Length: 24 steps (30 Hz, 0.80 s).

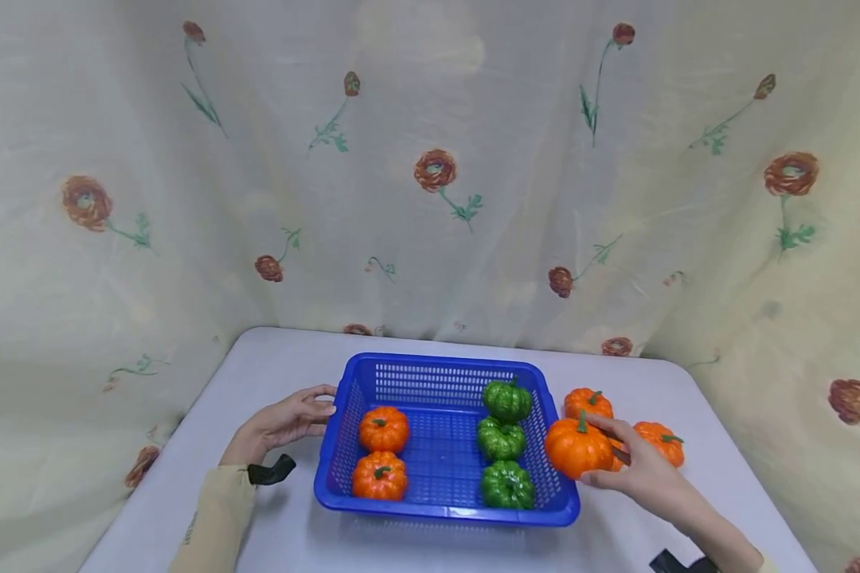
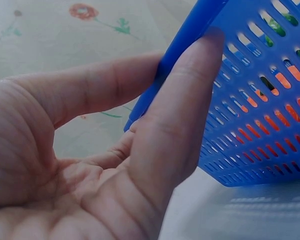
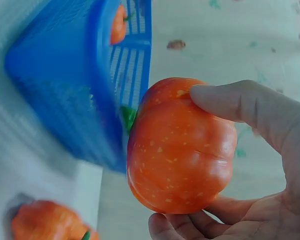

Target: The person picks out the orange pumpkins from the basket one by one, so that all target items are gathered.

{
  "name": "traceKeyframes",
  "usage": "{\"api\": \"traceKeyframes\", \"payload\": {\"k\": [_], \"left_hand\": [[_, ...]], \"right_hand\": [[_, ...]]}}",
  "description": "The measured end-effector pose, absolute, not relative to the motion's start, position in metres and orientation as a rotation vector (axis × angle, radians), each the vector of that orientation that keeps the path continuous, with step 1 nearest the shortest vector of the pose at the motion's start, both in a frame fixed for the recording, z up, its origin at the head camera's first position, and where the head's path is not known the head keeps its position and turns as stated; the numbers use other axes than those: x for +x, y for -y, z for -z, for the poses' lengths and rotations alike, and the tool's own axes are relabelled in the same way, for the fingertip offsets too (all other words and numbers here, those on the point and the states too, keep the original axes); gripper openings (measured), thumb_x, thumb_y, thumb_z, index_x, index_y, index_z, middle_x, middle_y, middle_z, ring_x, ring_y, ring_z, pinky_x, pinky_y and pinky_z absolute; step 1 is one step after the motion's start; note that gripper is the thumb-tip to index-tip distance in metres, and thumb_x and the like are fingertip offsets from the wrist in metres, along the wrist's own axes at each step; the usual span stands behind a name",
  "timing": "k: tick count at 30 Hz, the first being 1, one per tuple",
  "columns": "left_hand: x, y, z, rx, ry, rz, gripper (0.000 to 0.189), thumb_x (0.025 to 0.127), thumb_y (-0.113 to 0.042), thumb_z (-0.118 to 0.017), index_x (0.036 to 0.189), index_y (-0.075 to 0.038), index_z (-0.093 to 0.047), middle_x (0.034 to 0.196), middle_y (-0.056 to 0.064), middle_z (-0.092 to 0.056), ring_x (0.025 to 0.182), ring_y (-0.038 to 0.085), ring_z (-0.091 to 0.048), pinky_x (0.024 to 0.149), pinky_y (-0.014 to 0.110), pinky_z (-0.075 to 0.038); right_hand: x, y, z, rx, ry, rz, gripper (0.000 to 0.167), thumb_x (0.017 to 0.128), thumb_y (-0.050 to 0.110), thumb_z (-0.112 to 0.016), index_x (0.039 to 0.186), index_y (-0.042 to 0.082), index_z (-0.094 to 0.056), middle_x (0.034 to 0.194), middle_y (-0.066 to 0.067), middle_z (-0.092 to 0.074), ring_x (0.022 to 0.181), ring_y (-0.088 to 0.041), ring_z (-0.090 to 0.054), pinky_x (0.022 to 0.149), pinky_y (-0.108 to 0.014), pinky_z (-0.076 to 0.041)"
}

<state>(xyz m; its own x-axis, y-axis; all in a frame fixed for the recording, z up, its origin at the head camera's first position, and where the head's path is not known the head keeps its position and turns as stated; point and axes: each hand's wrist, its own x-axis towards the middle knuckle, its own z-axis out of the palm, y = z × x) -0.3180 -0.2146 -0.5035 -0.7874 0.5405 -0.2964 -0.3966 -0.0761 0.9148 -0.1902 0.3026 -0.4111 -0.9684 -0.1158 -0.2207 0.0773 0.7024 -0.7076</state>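
Note:
A blue plastic basket (image 1: 447,513) with slotted walls stands on the table. My left hand (image 1: 294,422) pinches its left rim; in the left wrist view the thumb and a finger (image 2: 175,115) lie on either side of that rim. Just off the basket's right side, my right hand (image 1: 645,469) holds a small orange pumpkin (image 1: 576,450), its green stem upward. The right wrist view has this pumpkin (image 3: 182,150) between thumb and fingers. Inside the basket, two orange pumpkins (image 1: 383,430) sit along the left wall and three green pumpkins (image 1: 502,439) line the right.
On the table right of the basket lie more orange pumpkins, one behind (image 1: 584,402) the held one and another farther right (image 1: 662,444); a further one is partly hidden by my right hand. Flowered cloth (image 1: 502,199) hangs behind the white table (image 1: 287,350).

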Motion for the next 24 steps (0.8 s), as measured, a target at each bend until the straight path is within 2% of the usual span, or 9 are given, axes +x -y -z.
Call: {"api": "traceKeyframes", "payload": {"k": [4,7,14,22,24], "left_hand": [[-0.317,0.215,0.503,0.159,-1.578,-1.921,0.048,0.095,-0.008,-0.057,0.136,-0.004,-0.031,0.110,0.007,-0.068,0.096,0.019,-0.068,0.085,0.033,-0.058],[-0.317,0.215,0.503,0.161,-1.575,-1.922,0.050,0.095,-0.008,-0.057,0.137,-0.004,-0.031,0.110,0.007,-0.069,0.096,0.019,-0.068,0.085,0.033,-0.058],[-0.317,0.215,0.501,0.179,-1.562,-1.920,0.046,0.096,-0.006,-0.054,0.136,-0.004,-0.031,0.108,0.006,-0.070,0.095,0.018,-0.068,0.085,0.032,-0.058],[-0.316,0.216,0.500,0.185,-1.547,-1.925,0.040,0.097,-0.005,-0.052,0.133,-0.006,-0.033,0.108,0.005,-0.070,0.096,0.018,-0.068,0.085,0.032,-0.058],[-0.316,0.215,0.501,0.190,-1.549,-1.922,0.042,0.097,-0.005,-0.052,0.134,-0.005,-0.032,0.108,0.005,-0.070,0.096,0.018,-0.068,0.086,0.032,-0.058]], "right_hand": [[-0.186,-0.323,0.420,0.076,-2.663,1.116,0.091,0.082,0.039,-0.074,0.150,0.007,-0.024,0.153,-0.029,-0.022,0.136,-0.054,-0.027,0.104,-0.062,-0.038],[-0.182,-0.341,0.429,0.122,-2.685,1.109,0.091,0.083,0.039,-0.073,0.150,0.006,-0.022,0.154,-0.031,-0.019,0.134,-0.056,-0.028,0.103,-0.063,-0.038],[-0.180,-0.381,0.454,0.240,-2.692,1.147,0.093,0.085,0.034,-0.072,0.149,-0.004,-0.016,0.150,-0.036,-0.018,0.135,-0.052,-0.024,0.110,-0.063,-0.029],[-0.190,-0.407,0.489,0.277,-2.753,1.122,0.092,0.084,0.025,-0.072,0.146,-0.013,-0.015,0.145,-0.041,-0.018,0.129,-0.057,-0.027,0.106,-0.065,-0.032],[-0.193,-0.411,0.498,0.265,-2.788,1.120,0.091,0.083,0.021,-0.072,0.144,-0.015,-0.016,0.143,-0.042,-0.021,0.129,-0.056,-0.028,0.107,-0.066,-0.030]]}}
